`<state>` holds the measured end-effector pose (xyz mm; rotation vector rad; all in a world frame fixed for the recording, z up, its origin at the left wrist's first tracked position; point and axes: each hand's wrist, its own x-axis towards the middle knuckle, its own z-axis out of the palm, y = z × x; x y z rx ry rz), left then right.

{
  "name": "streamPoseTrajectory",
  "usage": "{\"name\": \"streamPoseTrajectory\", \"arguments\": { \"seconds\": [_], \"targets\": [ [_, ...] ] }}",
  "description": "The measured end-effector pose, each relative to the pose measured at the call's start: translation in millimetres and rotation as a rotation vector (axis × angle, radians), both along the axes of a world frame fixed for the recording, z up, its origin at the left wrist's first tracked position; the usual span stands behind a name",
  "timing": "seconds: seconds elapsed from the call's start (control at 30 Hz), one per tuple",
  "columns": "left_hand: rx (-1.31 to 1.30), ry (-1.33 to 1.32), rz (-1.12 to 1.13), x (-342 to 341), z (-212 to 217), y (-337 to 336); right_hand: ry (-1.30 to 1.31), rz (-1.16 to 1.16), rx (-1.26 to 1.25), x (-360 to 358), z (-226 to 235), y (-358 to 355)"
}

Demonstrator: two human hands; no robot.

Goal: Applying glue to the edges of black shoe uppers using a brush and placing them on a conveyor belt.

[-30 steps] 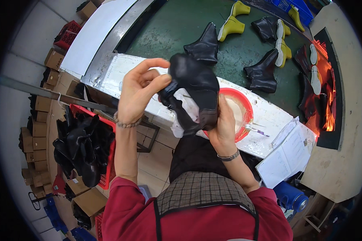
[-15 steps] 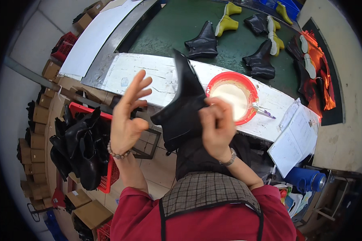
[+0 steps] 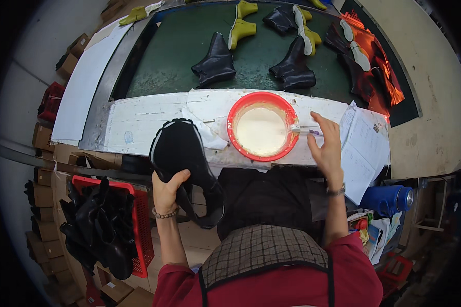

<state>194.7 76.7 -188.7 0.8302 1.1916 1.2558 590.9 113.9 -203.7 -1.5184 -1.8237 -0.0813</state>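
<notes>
My left hand (image 3: 166, 193) grips a black boot upper (image 3: 176, 146), its thumb lying on the dark underside. The boot is turned with its sole side up, and a pale edge runs around the rim; its shaft opening hangs toward me. On the white board stands a red bowl (image 3: 234, 141) of cream-coloured liquid (image 3: 261, 132). A brush (image 3: 314, 132) rests across the bowl's right rim, handle pointing right. Beside that handle is my right hand (image 3: 329, 148), thumb and fingers apart, holding nothing.
Behind the white board (image 3: 153, 113), black boots (image 3: 214, 60) and yellow shoe lasts (image 3: 241, 31) lie on a green surface (image 3: 164, 61). Written papers (image 3: 363, 146) and a blue bottle (image 3: 386, 199) are at right. A red crate (image 3: 142, 225) of black boots stands at lower left.
The boot has turned sole side up and moved left, now in my left hand, which was open before. My right hand has let go of it and moved right, opening near the brush.
</notes>
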Motion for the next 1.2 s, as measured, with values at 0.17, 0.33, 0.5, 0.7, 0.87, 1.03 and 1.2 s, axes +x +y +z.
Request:
{"name": "streamPoseTrajectory", "arguments": {
  "seconds": [0.17,0.33,0.5,0.7,0.87,1.03,1.2],
  "targets": [
    [0.063,0.335,-0.074,5.5,16.7,30.2,0.28,0.104,-0.317,60.3,-64.2,12.0],
    [0.036,0.529,-0.165,3.8,33.9,40.5,0.131,-0.013,-0.229,4.7,-5.0,32.9],
    [0.077,0.522,-0.339,31.0,35.4,66.1,-0.498,0.101,-0.331,-38.5,-18.6,83.5],
    [0.074,0.483,-0.355,21.8,40.7,78.9,-0.476,0.359,-0.452,-41.6,-12.7,62.1],
    [0.066,0.488,-0.408,27.0,44.1,90.3,-0.548,0.248,-0.397,-31.5,-14.4,67.6],
    [0.046,0.534,-0.514,27.5,48.7,101.6,-0.137,0.17,-0.347,-3.2,24.9,50.3],
    [-0.015,0.483,-0.717,39.7,55.8,115.2,0.197,0.204,-0.286,24.6,37.3,50.4]
  ]
}}
